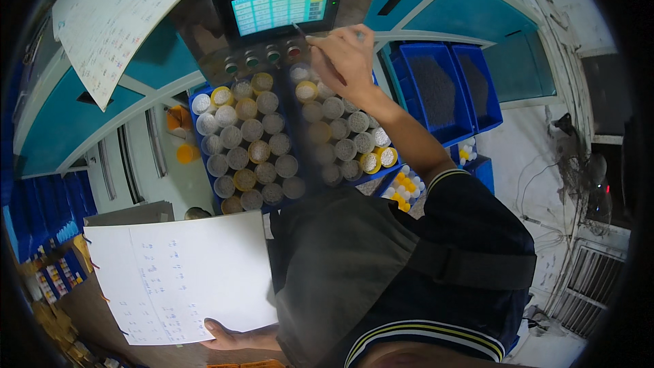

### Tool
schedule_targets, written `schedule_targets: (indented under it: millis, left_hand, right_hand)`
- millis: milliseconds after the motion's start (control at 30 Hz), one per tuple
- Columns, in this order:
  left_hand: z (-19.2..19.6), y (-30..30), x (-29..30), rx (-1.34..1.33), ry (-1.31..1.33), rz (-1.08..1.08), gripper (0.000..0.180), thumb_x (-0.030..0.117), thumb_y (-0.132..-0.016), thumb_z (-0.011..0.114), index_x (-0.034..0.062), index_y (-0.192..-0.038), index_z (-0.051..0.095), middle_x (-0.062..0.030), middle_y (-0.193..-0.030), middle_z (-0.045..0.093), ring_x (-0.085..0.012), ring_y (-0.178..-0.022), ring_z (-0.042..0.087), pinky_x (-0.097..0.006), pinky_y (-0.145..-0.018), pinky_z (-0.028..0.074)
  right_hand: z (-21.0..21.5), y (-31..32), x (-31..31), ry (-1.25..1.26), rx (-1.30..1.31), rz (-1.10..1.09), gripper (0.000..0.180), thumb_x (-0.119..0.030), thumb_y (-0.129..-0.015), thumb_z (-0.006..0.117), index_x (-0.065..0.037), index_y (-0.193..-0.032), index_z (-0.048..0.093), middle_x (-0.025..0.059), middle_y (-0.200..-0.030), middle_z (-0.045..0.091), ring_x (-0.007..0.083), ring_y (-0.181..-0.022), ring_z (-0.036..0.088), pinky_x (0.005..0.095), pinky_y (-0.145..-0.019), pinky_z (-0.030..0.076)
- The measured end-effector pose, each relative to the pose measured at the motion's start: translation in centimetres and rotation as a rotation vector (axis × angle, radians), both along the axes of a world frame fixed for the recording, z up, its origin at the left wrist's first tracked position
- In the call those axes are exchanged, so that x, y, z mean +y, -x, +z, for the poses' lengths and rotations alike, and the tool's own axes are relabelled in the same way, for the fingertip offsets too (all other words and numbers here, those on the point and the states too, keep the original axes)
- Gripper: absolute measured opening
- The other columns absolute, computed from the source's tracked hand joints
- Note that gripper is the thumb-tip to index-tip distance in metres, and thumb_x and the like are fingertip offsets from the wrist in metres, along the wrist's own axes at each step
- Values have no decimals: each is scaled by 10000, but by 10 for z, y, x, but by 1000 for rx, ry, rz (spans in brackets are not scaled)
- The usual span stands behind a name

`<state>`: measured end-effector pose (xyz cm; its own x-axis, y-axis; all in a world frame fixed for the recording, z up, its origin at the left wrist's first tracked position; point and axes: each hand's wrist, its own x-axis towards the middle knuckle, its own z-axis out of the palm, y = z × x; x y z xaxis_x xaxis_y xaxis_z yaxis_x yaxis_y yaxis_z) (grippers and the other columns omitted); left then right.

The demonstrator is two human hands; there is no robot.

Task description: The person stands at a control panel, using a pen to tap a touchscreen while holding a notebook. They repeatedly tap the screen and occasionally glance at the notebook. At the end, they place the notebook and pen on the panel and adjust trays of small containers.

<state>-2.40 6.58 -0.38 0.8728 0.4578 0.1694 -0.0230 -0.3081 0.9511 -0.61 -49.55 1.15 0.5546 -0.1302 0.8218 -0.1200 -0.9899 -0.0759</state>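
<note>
My right hand (347, 58) is raised in front of a machine's control panel, pinching a thin pen (308, 39) whose tip reaches the lit touch screen (279, 8). Below the screen runs a row of round buttons (262, 60). My left hand (228, 334), low in the picture, grips the bottom edge of a white sheet of paper (178, 276) with handwritten columns. Under my right arm stand two blue trays (199, 138) packed with several round white and yellow capped containers (253, 143).
A large printed sheet (122, 20) hangs at the upper left over teal cabinet panels. Blue bins (443, 88) of dark granules sit to the right. More small bottles (403, 187) lie below the trays. Cables and a vent (586, 279) are at right.
</note>
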Motion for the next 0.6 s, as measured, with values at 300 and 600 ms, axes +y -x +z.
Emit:
schedule_targets:
  millis: [300, 600]
  left_hand:
    - [0, -8, -4, 1, -10, -24, 749, 431, -863, 779, -18, -1417, 552, -160, -1144, 740, -248, -972, 753, -497, -817, 623]
    - [-2, -8, 1, 20, -21, -23, 780, 450, -854, 778, -16, -1437, 551, -164, -1190, 729, -260, -1028, 730, -515, -838, 598]
  right_hand:
    - [16, 21, -16, 25, -51, -156, 218, -105, -847, 769, -96, -1064, 774, 19, -853, 719, 199, -892, 657, 486, -946, 362]
    - [21, 16, -17, 26, -69, -132, 214, -111, -867, 762, -89, -1078, 782, 22, -843, 715, 196, -898, 661, 488, -950, 363]
